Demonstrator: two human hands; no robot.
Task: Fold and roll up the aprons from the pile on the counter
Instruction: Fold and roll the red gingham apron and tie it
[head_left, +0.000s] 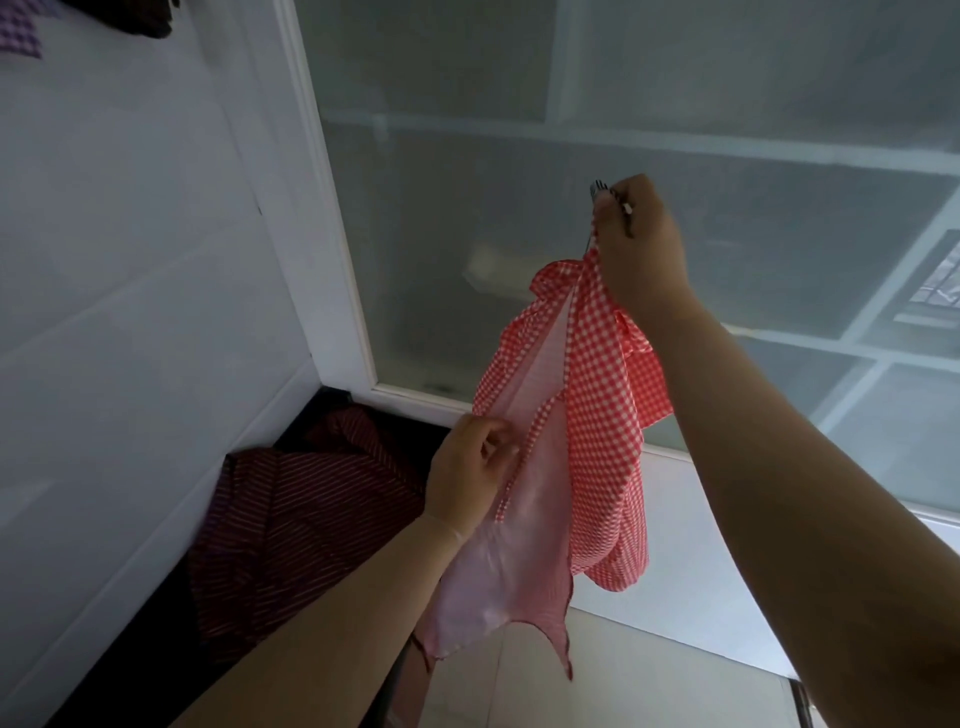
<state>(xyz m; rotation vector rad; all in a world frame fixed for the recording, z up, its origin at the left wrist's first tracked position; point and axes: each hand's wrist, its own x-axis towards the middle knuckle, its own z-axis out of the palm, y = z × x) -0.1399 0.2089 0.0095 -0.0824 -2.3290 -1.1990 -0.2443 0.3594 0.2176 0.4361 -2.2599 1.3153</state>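
Red-and-white checked apron (597, 415) hanging in the air before a frosted window (675, 130), pale reverse side showing. No legible writing or labels. Right hand (636, 244) uppermost, fingers curled tight, pinching the apron's top. Left hand (467, 467) lower, fingers curled, gripping the left edge. Dark striped aprons (301, 519) heaped on the counter (306, 431) below left.

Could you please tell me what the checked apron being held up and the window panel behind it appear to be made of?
The red checked apron looks like thin woven cloth, perhaps cotton: it drapes limply and its pale reverse shows. The window panel seems frosted glass in a white frame, since shapes behind it blur.
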